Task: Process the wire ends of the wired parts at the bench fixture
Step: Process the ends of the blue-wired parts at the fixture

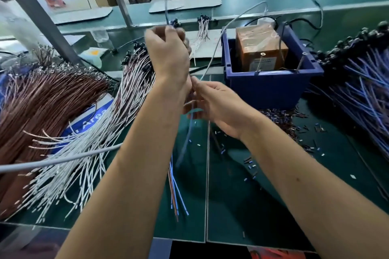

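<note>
Gripping a small bunch of wired parts (175, 187), the raised left hand (168, 48) is curled shut; strands are pinched lower by the right hand (214, 103). Bare green mat (242, 206) lies beneath. "Area" is legible on a blue sign (92, 120).

Matt green mat (231, 206), plastic bin (263, 88)
</note>
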The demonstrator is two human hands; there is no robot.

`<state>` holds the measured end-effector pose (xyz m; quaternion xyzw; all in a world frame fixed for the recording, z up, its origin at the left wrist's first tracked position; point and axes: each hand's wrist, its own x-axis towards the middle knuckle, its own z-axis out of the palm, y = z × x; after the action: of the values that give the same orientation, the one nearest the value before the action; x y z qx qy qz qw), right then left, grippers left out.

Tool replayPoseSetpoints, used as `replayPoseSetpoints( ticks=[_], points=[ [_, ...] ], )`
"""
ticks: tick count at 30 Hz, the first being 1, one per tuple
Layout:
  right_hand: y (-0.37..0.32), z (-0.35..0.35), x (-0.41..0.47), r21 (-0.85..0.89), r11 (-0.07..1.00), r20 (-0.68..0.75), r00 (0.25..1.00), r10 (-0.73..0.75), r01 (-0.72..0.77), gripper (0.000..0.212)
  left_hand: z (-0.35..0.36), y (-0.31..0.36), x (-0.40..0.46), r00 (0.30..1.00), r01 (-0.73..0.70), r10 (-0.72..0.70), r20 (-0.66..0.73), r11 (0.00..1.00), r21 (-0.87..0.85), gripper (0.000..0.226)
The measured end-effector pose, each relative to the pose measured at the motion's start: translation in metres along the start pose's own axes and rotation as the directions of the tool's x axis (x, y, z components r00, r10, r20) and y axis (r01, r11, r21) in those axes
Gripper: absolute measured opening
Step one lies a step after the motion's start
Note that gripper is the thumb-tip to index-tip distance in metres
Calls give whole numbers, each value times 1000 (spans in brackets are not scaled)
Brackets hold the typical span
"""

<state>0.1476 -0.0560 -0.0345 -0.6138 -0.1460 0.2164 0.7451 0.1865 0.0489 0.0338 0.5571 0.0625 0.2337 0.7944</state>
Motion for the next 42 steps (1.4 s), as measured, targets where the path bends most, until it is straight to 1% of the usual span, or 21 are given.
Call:
replayPoseSetpoints(
  ticks=[2,4,6,8,9,11,12,13,14,15,16,17,18,21,23,25,28,30,32,36,42],
  points=[
    [-8,-13,-14,142,990,63,997,-36,27,40,8,14,-3,1000,-12,12,3,988,-153,14],
    [-15,-31,-30,160,985,95,993,-76,60,37,13,24,-6,1000,6,-2,21,974,-225,12],
    [-19,-55,-46,8,996,102,990,-94,93,32,13,31,-7,999,31,-26,22,971,-238,15],
    [-22,-82,-65,-223,971,72,994,-78,93,30,13,36,-8,1000,-4,1,-17,979,-203,23],
    [-23,-95,-74,-315,945,46,996,-73,84,29,13,35,-10,997,-68,63,-34,984,-167,23],
    [-23,-117,-90,-393,918,-29,997,-77,60,28,14,31,-21,956,-290,288,-50,956,-41,23],
    [-23,-127,-97,-400,915,-85,992,-94,52,27,17,25,-31,897,-440,442,-28,896,57,24],
    [-22,-134,-101,-406,912,-141,983,-118,52,26,19,17,-42,809,-584,586,39,795,164,25],
    [-21,-140,-105,-414,908,-186,972,-145,57,24,24,6,-56,715,-696,680,163,670,257,26],
    [-19,-143,-106,-423,903,-210,962,-172,69,22,28,-8,-70,635,-770,704,319,544,332,27],
    [-16,-143,-105,-430,899,-219,955,-198,88,20,32,-22,-83,578,-814,667,470,435,385,29],
    [-14,-142,-104,-434,894,-222,948,-226,112,21,37,-37,-94,542,-840,594,594,361,406,29],
    [-10,-139,-103,-442,886,-218,941,-258,141,25,40,-51,-105,521,-853,514,681,329,404,28],
    [-3,-137,-102,-471,859,-211,921,-328,198,45,45,-79,-124,526,-841,342,779,347,415,28],
    [1,-142,-103,-467,862,-243,909,-338,196,44,44,-89,-126,554,-817,269,788,358,452,32],
    [3,-147,-103,-445,876,-331,874,-356,188,34,38,-98,-120,571,-806,261,779,360,470,30],
    [7,-150,-102,-304,930,-492,801,-340,207,19,28,-104,-110,564,-811,310,765,384,442,19],
    [9,-151,-102,-193,955,-554,779,-294,224,18,24,-108,-107,616,-774,338,712,429,466,18],
    [11,-153,-101,-114,969,-564,788,-245,219,17,22,-111,-104,673,-722,332,660,489,490,18],
    [12,-152,-100,-40,980,-558,809,-184,196,11,22,-113,-102,714,-661,302,632,588,466,17],
    [12,-151,-102,-50,983,-534,827,-177,178,33,19,-112,-102,739,-586,229,634,682,437,18]
  ],
)
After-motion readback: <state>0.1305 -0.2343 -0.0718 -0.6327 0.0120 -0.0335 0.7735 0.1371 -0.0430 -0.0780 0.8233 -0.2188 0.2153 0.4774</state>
